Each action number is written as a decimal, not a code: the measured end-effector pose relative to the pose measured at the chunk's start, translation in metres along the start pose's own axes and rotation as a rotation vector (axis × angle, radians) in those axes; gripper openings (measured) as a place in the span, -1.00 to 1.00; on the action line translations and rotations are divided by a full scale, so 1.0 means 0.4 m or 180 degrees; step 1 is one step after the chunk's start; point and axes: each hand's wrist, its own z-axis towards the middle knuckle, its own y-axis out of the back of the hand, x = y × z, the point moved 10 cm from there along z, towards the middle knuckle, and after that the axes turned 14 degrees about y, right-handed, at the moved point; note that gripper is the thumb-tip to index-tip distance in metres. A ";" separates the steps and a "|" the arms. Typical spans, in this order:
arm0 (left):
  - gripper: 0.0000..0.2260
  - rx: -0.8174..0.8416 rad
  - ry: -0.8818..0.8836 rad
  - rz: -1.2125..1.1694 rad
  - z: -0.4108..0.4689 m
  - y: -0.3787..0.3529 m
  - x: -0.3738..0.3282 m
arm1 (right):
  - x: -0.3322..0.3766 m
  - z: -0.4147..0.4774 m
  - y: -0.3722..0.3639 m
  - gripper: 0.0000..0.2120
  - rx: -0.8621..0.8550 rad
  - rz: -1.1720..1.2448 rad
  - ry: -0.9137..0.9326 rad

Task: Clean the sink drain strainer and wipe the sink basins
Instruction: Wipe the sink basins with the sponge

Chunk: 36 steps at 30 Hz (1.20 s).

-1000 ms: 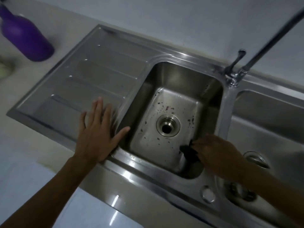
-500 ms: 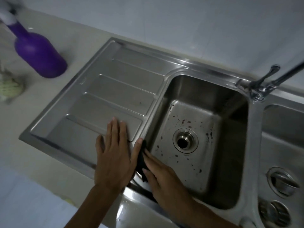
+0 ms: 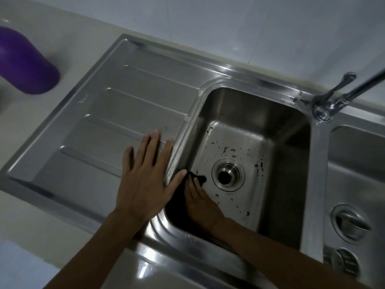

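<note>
black cloth [image 3: 200, 178] now down beside drain [image 3: 228, 174], pressed under flat right hand [image 3: 200, 202], left hand [image 3: 145, 182] splayed

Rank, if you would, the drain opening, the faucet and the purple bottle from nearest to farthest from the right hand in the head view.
1. Drain opening: just right of the right hand, in the floor of the basin.
2. Faucet: at the basin's far right corner.
3. Purple bottle: far left on the counter, beyond the drainboard.
</note>
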 end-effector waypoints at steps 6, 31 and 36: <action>-0.40 -0.0297 -0.0096 -0.0087 -0.001 0.011 0.001 | -0.249 0.131 0.128 -0.37 -0.0288 -0.1171 -0.0511; -0.31 -0.0548 -0.0197 -0.0068 -0.005 0.013 -0.001 | -0.053 -0.058 -0.001 -0.45 0.0218 -0.1215 0.0707; -0.29 -0.0695 -0.0258 -0.0141 -0.004 -0.013 0.015 | -0.226 0.061 0.111 -0.40 -0.0438 -0.0905 -0.0759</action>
